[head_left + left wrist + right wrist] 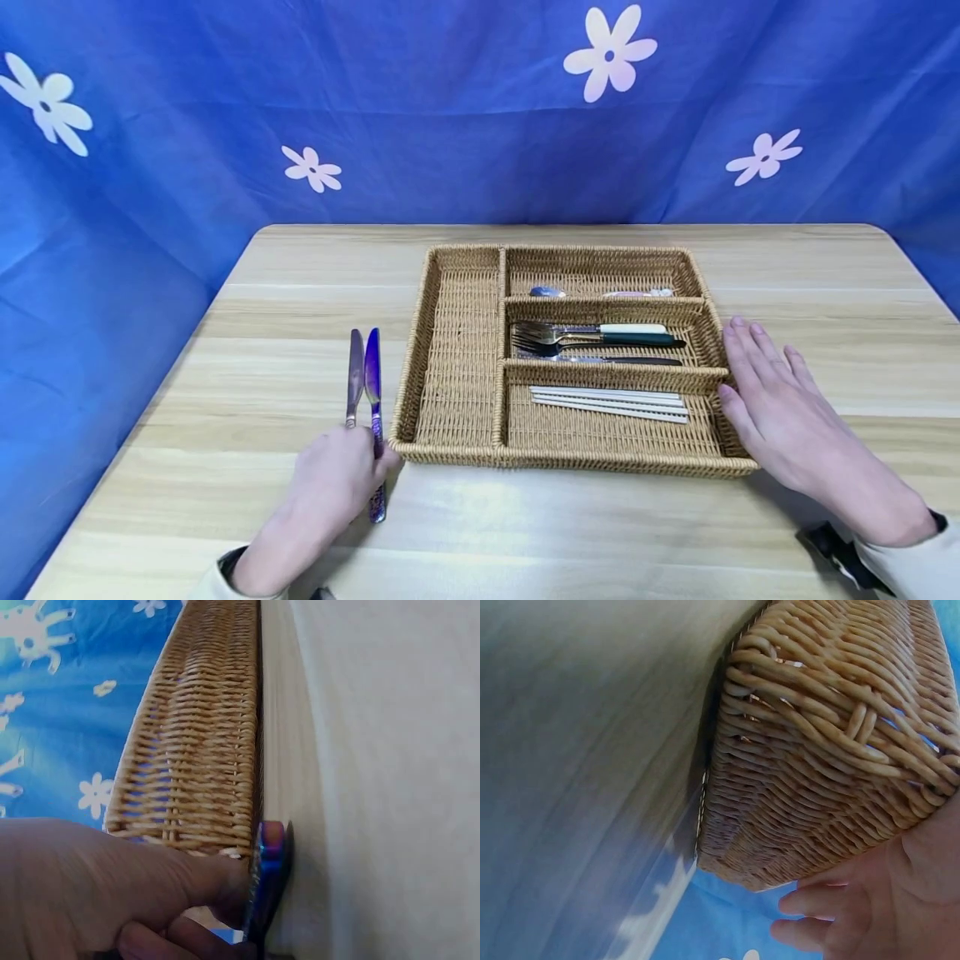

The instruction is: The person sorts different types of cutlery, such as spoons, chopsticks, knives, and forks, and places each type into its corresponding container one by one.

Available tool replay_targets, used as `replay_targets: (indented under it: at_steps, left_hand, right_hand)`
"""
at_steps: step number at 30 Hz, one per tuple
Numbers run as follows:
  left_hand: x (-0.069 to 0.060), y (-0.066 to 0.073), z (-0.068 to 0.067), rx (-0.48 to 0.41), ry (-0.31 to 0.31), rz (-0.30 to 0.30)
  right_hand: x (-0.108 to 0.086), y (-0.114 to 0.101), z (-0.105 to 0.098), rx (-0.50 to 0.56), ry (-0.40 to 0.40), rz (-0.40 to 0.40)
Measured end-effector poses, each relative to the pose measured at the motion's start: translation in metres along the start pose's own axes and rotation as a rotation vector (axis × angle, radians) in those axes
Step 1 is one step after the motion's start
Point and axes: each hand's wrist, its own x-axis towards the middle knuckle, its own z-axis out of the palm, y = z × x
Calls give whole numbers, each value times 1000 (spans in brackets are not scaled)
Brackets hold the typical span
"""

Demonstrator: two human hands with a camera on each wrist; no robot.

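My left hand (337, 475) lies over the handles of two table knives, fingers bent, thumb across the iridescent purple knife (372, 375). Beside it is a silver knife (356, 375), its handle hidden under the hand. The left wrist view shows the purple knife's handle end (271, 844) close under the thumb. The thumb reaches the near left corner of a wicker cutlery basket (450, 454). Flat against the basket's right side rests my right hand (787, 417), its fingers stretched. In the right wrist view, fingers (810, 904) show beyond the wicker wall (802, 780).
Forks and knives with white, green and dark handles (637, 339) fill the middle compartment. White chopsticks (609, 403) lie in the near one, a spoon (547, 292) in the far one. A blue flowered cloth (465, 117) hangs behind the wooden table (247, 358).
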Motion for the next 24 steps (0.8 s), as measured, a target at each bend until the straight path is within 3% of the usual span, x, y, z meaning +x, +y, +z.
replay_targets:
  at_steps: [8,24]
  left_hand:
    - [3,-3,-2,-91,27,-42]
    - [-1,-3,-15,-109,161,2]
  right_hand:
    - [1,0,1,15,5,0]
    - [0,0,2,38,12,7]
